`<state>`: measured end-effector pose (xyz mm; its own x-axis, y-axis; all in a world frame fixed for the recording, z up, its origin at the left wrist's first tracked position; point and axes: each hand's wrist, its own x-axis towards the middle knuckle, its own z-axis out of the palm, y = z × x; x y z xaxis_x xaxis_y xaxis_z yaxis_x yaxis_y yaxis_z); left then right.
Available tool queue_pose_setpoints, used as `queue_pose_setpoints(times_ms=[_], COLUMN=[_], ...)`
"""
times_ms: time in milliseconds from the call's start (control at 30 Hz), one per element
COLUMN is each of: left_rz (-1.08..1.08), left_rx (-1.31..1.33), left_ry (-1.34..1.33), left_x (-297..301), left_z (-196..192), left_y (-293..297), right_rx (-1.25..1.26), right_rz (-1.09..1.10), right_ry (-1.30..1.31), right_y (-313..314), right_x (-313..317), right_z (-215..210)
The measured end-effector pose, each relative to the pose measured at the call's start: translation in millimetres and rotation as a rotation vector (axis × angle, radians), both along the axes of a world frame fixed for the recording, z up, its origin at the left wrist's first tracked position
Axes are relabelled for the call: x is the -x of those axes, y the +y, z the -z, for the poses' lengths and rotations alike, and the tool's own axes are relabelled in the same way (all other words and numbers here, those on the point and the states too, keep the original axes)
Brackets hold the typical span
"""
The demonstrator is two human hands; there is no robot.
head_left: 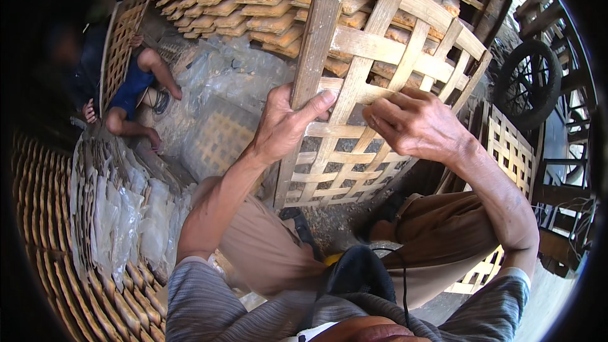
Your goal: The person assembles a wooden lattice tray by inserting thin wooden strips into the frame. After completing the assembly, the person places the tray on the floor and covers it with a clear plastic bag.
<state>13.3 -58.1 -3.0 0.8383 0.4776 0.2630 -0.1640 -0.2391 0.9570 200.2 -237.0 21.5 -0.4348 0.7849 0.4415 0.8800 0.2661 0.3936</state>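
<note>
Tilted upright before my knees stands a bamboo lattice rack (pixel 369 50), its flat strips woven with open gaps inside a wooden frame. My left hand (pixel 285 123) grips the rack's left wooden side rail (pixel 321 31), thumb on the near face and fingers partly hidden behind. At the middle of the lattice, my right hand (pixel 418 123) is closed, its curled fingertips pressed at a crossing of the strips. Whether it also pinches some small piece is hidden by the fingers.
Stacked slabs on racks (pixel 269 9) rise behind. Plastic sheets (pixel 221 69) cover the floor beyond my left hand; a pile of sheets (pixel 126 196) stands at left. Another person (pixel 139 82) sits far left with a lattice rack (pixel 120 44). More lattice (pixel 510 152) and a wheel (pixel 529 85) are at right.
</note>
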Motion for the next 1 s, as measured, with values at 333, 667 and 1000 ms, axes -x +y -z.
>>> queue_pose_setpoints(times_ms=[333, 667, 1000], left_rz=[-0.055, -0.045, -0.123], left_rx=[0.065, 0.005, 0.094], left_ry=[0.029, 0.069, -0.093], left_x=[-1.2, 0.4, 37.0], left_z=[7.0, 16.1, 13.5], left_y=[8.6, 29.7, 43.6], right_rx=[-0.147, -0.329, -0.708], right_rz=[0.172, -0.012, 0.53], right_ry=[0.273, 0.245, 0.718], right_y=[-11.2, 22.9, 29.2], right_x=[37.3, 71.9, -73.8], right_z=[-45.3, -94.7, -63.1])
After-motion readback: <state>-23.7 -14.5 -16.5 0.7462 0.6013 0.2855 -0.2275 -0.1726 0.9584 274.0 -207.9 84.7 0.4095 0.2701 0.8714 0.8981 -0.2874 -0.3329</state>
